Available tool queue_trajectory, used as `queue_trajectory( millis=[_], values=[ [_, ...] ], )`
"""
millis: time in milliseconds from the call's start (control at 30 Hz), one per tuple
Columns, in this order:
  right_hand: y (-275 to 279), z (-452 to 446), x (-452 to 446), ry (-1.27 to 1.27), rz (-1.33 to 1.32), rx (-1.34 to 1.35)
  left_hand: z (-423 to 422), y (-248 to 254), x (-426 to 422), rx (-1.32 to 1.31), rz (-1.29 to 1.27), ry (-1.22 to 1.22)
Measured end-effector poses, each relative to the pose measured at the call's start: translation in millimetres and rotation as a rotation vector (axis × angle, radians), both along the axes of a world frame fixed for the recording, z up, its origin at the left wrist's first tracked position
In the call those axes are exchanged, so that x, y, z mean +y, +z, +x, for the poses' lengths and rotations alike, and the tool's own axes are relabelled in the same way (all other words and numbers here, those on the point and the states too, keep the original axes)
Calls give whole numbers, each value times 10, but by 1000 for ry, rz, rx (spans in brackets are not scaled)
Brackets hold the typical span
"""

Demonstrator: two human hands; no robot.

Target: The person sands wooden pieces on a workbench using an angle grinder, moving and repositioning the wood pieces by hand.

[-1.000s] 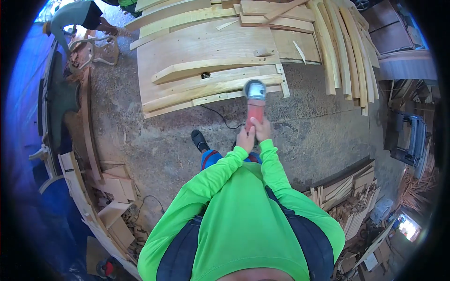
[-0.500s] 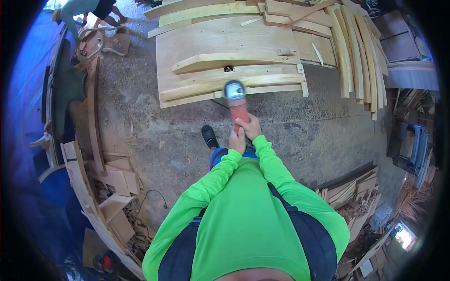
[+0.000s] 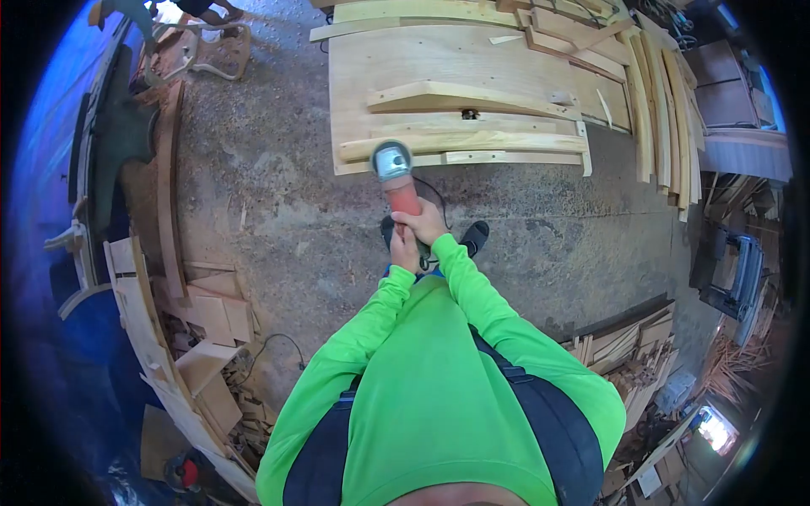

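Head cam: both hands on a red pwr tool, head over the near-L corner of the ply panel.
L hand (image 3: 405,251) wraps the rear of the red pwr tool (image 3: 403,199), R hand (image 3: 425,222) the body just fwd of it; both grips closed round it, fingers partly hidden, no spread seen. Tool's round head overlaps the L end of a long pole (image 3: 489,143) lying along the near edge of the ply panel (image 3: 413,59); can't tell if touching or just above. A peaked board (image 3: 477,96) lies farther in from that edge. Step in hand looks like working the pole's surface, approx at its L end; next move prob. calls for a firm 2-hand hold, head level w/ the wood, and the cord (image 3: 442,196) kept clear.
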State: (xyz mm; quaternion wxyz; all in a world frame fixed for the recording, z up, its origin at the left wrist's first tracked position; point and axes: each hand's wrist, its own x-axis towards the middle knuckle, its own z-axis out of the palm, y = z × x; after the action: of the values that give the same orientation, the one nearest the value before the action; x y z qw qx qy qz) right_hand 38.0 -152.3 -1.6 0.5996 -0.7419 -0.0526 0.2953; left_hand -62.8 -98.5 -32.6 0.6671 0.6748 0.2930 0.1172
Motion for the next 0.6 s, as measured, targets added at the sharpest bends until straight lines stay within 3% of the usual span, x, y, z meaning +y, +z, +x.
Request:
queue_trajectory(
  millis=[133,267,333,433,600],
  values=[
    [125,-61,239,18,9,-3,-59,137,296,39,-1,-10],
    [197,-109,65,-224,-12,19,-9,-69,253,105,29,-170],
    [-38,-148,-101,-396,81,41,127,328,219,185,72,-257],
    [289,-117,-163,-533,173,146,251,306,184,292,109,-417],
    [170,-157,176,-278,48,89,19,232,440,258,35,-244]
  ],
)
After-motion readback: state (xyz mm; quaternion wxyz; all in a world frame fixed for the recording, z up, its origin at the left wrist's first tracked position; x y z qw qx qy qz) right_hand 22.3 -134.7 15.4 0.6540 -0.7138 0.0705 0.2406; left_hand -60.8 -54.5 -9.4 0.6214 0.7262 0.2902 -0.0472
